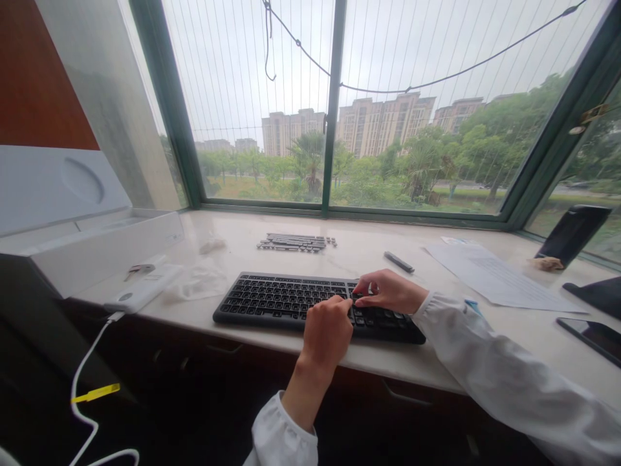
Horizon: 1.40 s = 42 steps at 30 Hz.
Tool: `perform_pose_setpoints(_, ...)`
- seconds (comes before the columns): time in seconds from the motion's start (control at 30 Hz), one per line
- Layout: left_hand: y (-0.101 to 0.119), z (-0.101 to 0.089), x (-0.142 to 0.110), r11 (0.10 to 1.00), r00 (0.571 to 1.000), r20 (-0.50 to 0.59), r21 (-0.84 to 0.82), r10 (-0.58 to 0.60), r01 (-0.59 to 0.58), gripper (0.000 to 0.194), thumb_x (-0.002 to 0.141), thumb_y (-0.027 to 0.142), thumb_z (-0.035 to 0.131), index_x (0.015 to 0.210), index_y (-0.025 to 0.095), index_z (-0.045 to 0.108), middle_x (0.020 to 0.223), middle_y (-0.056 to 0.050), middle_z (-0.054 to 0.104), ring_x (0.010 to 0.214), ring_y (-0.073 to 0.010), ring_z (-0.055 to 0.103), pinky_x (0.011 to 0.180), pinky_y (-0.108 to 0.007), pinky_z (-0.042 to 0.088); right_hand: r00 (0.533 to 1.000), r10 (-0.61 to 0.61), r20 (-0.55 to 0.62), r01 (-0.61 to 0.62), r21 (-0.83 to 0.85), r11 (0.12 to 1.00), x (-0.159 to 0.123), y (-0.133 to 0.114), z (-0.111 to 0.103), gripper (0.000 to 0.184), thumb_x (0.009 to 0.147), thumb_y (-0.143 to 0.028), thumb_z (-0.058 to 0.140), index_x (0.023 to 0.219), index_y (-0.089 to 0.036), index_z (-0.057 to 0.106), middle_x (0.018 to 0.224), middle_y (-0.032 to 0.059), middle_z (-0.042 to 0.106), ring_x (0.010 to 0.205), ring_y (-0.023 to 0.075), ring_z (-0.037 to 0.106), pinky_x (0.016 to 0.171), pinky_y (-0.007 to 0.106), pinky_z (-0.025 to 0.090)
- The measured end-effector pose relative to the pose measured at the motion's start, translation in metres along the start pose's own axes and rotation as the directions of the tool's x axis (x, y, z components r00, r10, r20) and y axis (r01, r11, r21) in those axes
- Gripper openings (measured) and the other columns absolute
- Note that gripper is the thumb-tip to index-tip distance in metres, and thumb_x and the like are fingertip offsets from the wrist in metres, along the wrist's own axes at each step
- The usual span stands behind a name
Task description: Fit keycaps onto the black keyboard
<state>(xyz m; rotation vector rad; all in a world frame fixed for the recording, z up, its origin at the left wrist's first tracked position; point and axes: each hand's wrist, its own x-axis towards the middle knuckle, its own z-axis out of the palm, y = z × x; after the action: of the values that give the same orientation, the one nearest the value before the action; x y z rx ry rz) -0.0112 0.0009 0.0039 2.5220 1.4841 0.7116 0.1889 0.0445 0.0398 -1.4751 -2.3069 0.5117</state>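
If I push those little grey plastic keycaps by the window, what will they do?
The keycaps would probably scatter, since they look like separate pieces. They might slide easily: the pale counter looks smooth. Rolling seems unlikely, because they lie low and flat.

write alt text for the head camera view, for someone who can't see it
Two bare hands, left and right, work close together on a black keyboard lying on a pale windowsill. Loose keycaps lie in rows behind it. Beyond the window, trees and tall buildings stand under a grey sky.
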Motion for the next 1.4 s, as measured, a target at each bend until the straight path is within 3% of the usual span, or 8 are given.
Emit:
perform_pose_setpoints(0.43, -0.001, 0.003, 0.0, 0.999, 0.999, -0.036, -0.033, 0.009, -0.01, 0.037, 0.092, 0.015, 0.04, 0.114, 0.03, 0.066, 0.097, -0.001, 0.068, 0.09, -0.0156, 0.064, 0.079, -0.025, 0.045, 0.999, -0.028, -0.02, 0.026, -0.124, 0.992, -0.001, -0.003, 0.001, 0.036, 0.072, -0.051, 0.069, 0.09, -0.02, 0.07, 0.079, 0.0024, 0.068, 0.067, 0.0149, 0.056, 0.061, 0.026, 0.04)
perform_pose_setpoints(0.7, 0.0, 0.004, -0.001, 0.998, 0.997, -0.079, -0.055, 0.006, -0.011, 0.036, 0.093, 0.015, 0.04, 0.11, 0.029, 0.068, 0.094, -0.001, 0.069, 0.088, -0.0161, 0.064, 0.077, -0.025, 0.045, 0.998, -0.057, -0.001, 0.057, -0.03, 0.998, 0.002, 0.005, 0.006, 0.037, 0.074, -0.052, 0.067, 0.088, -0.018, 0.063, 0.078, 0.0024, 0.065, 0.066, 0.0142, 0.053, 0.062, 0.026, 0.042)
perform_pose_setpoints(0.97, -0.001, 0.004, -0.001, 0.996, 0.994, -0.109, -0.081, 0.02, -0.029, 0.036, 0.09, 0.013, 0.042, 0.107, 0.028, 0.069, 0.092, -0.001, 0.069, 0.086, -0.0172, 0.065, 0.075, -0.026, 0.046, 0.998, -0.054, -0.015, 0.054, 0.007, 0.999, 0.007, 0.01, 0.007, 0.034, 0.078, -0.05, 0.062, 0.083, -0.017, 0.066, 0.078, 0.0041, 0.068, 0.068, 0.015, 0.054, 0.066, 0.028, 0.043)
perform_pose_setpoints(1.4, -0.002, 0.007, -0.001, 0.998, 0.993, -0.115, -0.06, 0.013, -0.02, 0.037, 0.09, 0.014, 0.041, 0.111, 0.029, 0.068, 0.098, -0.001, 0.07, 0.088, -0.0165, 0.065, 0.081, -0.027, 0.048, 1.0, -0.016, -0.019, 0.016, 0.021, 1.0, 0.01, 0.01, 0.006, 0.044, 0.077, -0.059, 0.059, 0.082, -0.017, 0.071, 0.077, 0.0054, 0.07, 0.066, 0.0157, 0.056, 0.063, 0.027, 0.043)
